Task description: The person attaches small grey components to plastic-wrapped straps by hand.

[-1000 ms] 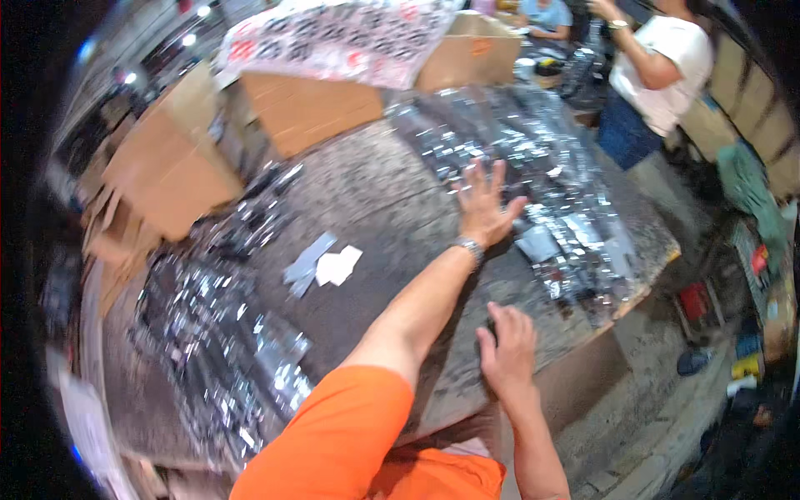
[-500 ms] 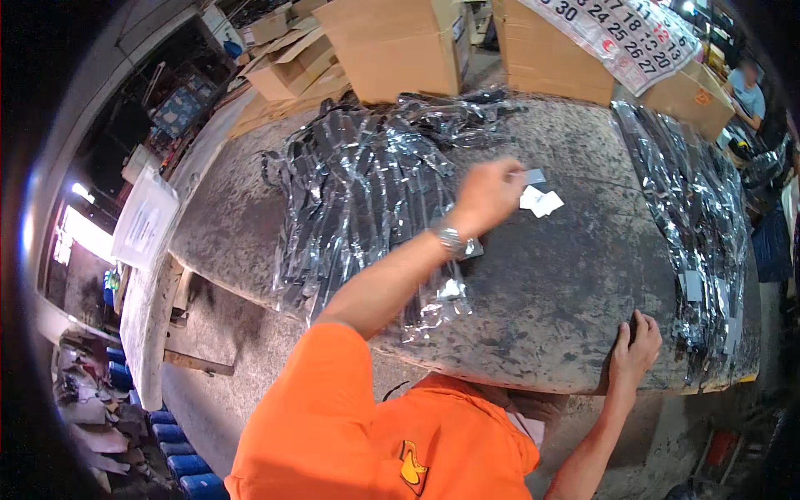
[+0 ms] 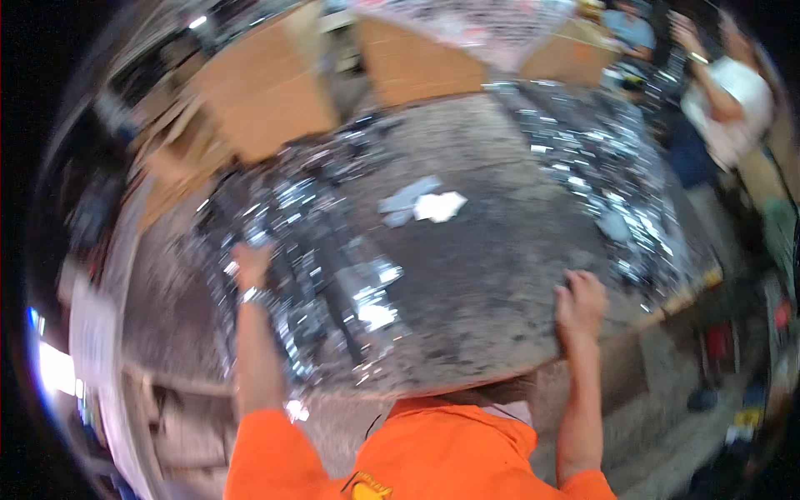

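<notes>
My left hand (image 3: 252, 265) is over a spread of dark strips in clear plastic sleeves (image 3: 304, 225) on the left of the table. Motion smears its fingers, so whether it grips a sleeve cannot be made out. Near the table's front edge on the right, my right hand (image 3: 581, 304) rests on the worn tabletop (image 3: 492, 275), fingers a little bent and apart, holding nothing. Between the hands, farther back, lie white paper pieces (image 3: 440, 206) beside grey ones (image 3: 408, 198).
A second pile of sleeved dark strips (image 3: 583, 158) covers the table's right side. Cardboard boxes (image 3: 262, 87) stand along the back. Beyond the right side is a person in a white shirt (image 3: 737, 104), with another in blue (image 3: 629, 32) behind.
My left hand has left the paper pieces and moved left onto the sleeved strips. More grey pieces show beside the white ones. The view has swung right; my right hand stays near the front edge.
</notes>
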Demonstrator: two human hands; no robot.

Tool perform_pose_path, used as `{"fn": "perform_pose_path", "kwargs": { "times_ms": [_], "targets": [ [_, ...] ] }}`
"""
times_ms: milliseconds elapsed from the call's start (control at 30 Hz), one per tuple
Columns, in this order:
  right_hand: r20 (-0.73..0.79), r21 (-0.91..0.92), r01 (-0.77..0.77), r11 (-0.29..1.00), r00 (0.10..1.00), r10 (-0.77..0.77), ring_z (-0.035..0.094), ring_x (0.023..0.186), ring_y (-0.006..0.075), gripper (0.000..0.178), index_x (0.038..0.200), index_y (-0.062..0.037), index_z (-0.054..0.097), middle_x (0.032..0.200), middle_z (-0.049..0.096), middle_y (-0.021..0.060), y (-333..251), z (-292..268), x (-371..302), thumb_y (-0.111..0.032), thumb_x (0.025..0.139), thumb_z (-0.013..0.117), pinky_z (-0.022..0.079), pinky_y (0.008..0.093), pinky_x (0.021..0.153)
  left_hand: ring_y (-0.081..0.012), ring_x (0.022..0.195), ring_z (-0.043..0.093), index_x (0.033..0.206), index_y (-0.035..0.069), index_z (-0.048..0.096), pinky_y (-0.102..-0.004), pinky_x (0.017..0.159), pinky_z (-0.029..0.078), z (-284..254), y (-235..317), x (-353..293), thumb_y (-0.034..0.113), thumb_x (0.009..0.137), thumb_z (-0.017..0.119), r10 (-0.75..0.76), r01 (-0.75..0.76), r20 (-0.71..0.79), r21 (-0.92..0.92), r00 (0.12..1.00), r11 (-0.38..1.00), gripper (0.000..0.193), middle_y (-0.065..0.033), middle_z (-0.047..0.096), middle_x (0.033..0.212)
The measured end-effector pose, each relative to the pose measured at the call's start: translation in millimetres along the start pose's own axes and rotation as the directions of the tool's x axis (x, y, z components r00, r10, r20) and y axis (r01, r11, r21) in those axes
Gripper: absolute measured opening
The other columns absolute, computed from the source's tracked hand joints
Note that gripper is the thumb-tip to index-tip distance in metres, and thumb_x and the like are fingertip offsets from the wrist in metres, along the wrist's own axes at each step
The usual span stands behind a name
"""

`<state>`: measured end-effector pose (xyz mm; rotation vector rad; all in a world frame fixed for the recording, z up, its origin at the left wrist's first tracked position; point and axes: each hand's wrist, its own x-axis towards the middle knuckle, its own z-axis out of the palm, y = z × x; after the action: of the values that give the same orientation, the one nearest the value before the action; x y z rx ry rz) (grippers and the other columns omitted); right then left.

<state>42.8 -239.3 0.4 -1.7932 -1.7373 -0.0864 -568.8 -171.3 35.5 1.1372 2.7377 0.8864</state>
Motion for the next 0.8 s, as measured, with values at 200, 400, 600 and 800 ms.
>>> {"fn": "perform_pose_path", "kwargs": {
  "times_ms": [200,400,600,800],
  "targets": [
    [-0.008,0.0,-0.1,0.995,0.995,0.1,0.05,0.116,0.0299,0.033,0.112,-0.0091,0.065,0.118,0.058,0.009,-5.2,6.0,-2.6,-0.021,0.082,0.069,0.04,0.0443,0.094,-0.0422,0.085,0.066,0.096,-0.005,0.06,-0.0456,0.078,0.05,-37.5,-24.6,29.0,0.029,0.08,0.072,0.358,-0.309,-0.179,0.253,0.916,0.917,0.039,-0.0244,0.068,0.088],
    [-0.061,0.056,-0.035,0.998,0.997,0.038,0.051,0.111,0.0289,0.033,0.112,-0.0093,0.062,0.112,0.056,0.0067,-1.6,-1.4,-0.9,-0.02,0.082,0.069,0.041,0.0448,0.09,-0.0113,0.064,0.06,0.089,0.005,0.064,-0.0248,0.056,0.049,-55.4,-5.7,68.2,0.018,0.089,0.068,-0.027,0.34,0.449,-0.635,0.893,0.694,0.013,-0.0022,0.065,0.076],
    [-0.067,0.071,-0.041,0.997,0.997,0.046,0.051,0.111,0.029,0.032,0.112,-0.0089,0.063,0.113,0.056,0.0069,3.9,4.2,-2.0,-0.02,0.082,0.069,0.041,0.0447,0.09,-0.0101,0.077,0.065,0.105,0.004,0.064,-0.0237,0.071,0.056,-96.6,46.2,68.7,0.017,0.095,0.065,0.171,0.467,0.528,-0.832,0.832,0.299,0.017,-0.0041,0.069,0.088],
    [-0.063,0.074,-0.041,0.996,0.997,0.046,0.051,0.111,0.0292,0.033,0.113,-0.0086,0.063,0.114,0.056,0.0072,-0.2,1.0,-4.0,-0.02,0.082,0.069,0.041,0.0445,0.091,-0.0058,0.079,0.064,0.108,0.004,0.064,-0.0224,0.07,0.057,-189.0,66.9,109.1,0.019,0.095,0.065,0.37,0.274,0.345,-0.933,0.863,0.232,0.02,-0.0027,0.069,0.093]
  ]
}}
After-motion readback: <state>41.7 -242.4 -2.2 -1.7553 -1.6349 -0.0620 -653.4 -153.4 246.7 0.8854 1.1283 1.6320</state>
